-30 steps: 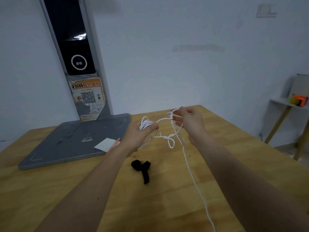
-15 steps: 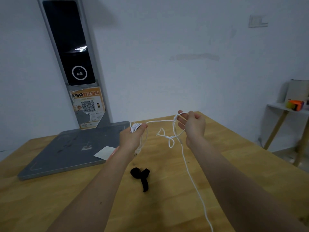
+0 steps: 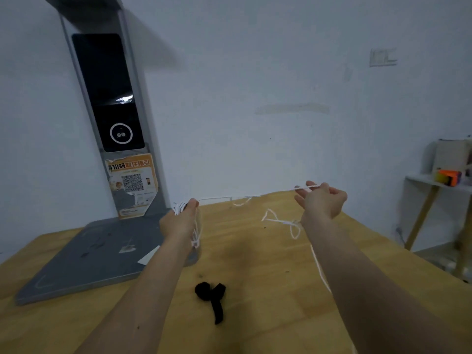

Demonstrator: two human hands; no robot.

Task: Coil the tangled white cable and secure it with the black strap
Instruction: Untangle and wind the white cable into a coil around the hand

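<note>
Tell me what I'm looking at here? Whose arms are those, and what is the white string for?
The camera sits on a person's head, so you see their own two arms reaching forward. The left hand grips a small bundle of white cable already wound up. The right hand pinches the same cable farther along, stretching it between them. A tangled loop dangles below the right hand. On the wooden table lies a black strap, untouched, for tying the bundle later. The grey stand behind is some machine with a dark screen.
</note>
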